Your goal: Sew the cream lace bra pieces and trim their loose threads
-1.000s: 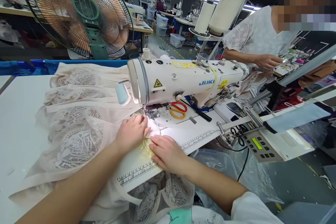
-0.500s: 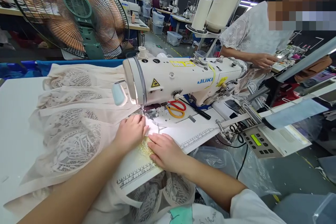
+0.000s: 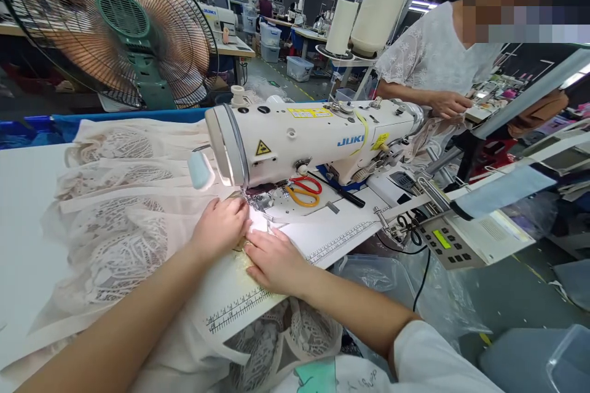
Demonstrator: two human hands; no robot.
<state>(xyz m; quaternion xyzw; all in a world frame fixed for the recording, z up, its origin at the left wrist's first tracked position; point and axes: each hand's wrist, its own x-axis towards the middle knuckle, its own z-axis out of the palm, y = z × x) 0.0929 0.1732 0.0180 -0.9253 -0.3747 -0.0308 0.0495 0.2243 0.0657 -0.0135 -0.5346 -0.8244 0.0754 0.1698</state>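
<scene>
A white sewing machine (image 3: 295, 141) is standing on a white bench (image 3: 27, 209), its arm showing the brand name JUKI (image 3: 351, 140) in blue letters. A yellow warning triangle (image 3: 263, 147) is marking its head, and a yellow label (image 3: 310, 112) on top is carrying print too small to read. Farther back, a second machine (image 3: 222, 17) is also bearing the JUKI name. A printed ruler (image 3: 244, 306) is running along the near edge of the bench, and a control box (image 3: 454, 244) is showing a lit yellow-green display. Lettering on the wearer's white shirt (image 3: 369, 377) is too unclear to make out.

The left hand (image 3: 220, 224) is resting palm down with bent fingers, close to the needle area. The right hand (image 3: 279, 261) is lying flatter, its fingers partly extended. Both hands are pressing on a small white fabric piece (image 3: 259, 223), which is lying between them just in front of the needle area; the pictures cannot tell whether any fingers are pinching it. A pale yellow lacy piece (image 3: 242, 269) is showing beside the right hand's fingers.

Compared with one second ago, the right fingertips are lying closer to the left hand, and the whole view is sitting farther left, with the machine nearer the middle.
</scene>
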